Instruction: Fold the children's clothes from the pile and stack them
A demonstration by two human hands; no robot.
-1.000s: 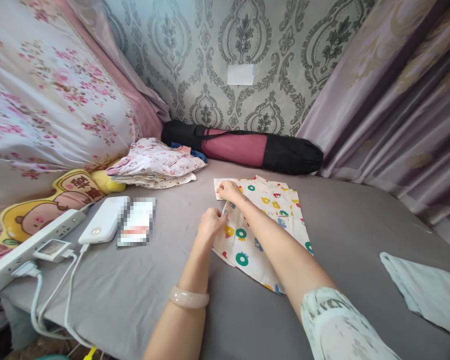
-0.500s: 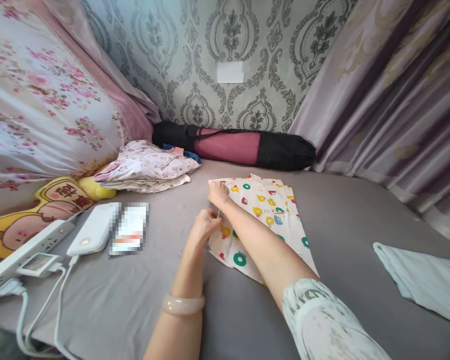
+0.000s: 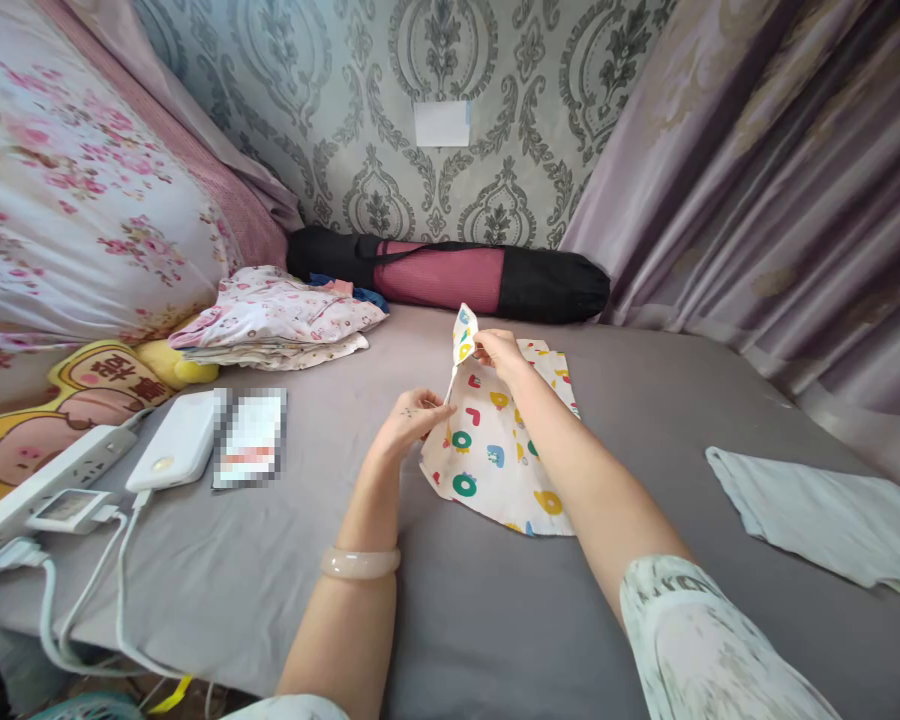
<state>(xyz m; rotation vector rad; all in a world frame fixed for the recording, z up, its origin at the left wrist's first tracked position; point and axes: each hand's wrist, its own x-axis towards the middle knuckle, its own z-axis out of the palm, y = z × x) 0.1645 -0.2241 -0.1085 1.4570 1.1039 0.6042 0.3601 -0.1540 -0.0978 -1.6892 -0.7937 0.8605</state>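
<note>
A white garment [image 3: 487, 460], printed with colourful letters and figures, lies partly folded on the grey sheet in front of me. My left hand [image 3: 412, 418] pinches its left edge between thumb and fingers. Farther up the same edge, my right hand [image 3: 501, 355] grips the cloth, and a corner of it stands up above the fingers. The edge between both hands is raised off the bed. My right forearm crosses over the garment and hides part of it. Whether it is a top or another piece of clothing, I cannot tell.
Folded printed clothes [image 3: 277, 320] are piled at the back left, before a long black and pink bag [image 3: 442, 275]. Left of me are a power strip [image 3: 52, 490], a white power bank [image 3: 176, 440] and a blurred flat object [image 3: 251, 440]. Pale folded cloth [image 3: 817, 520] lies right.
My right hand has moved right and turned, bringing up the garment's left edge, which was lying flatter. My left hand stays on that edge. The whole view has shifted slightly.
</note>
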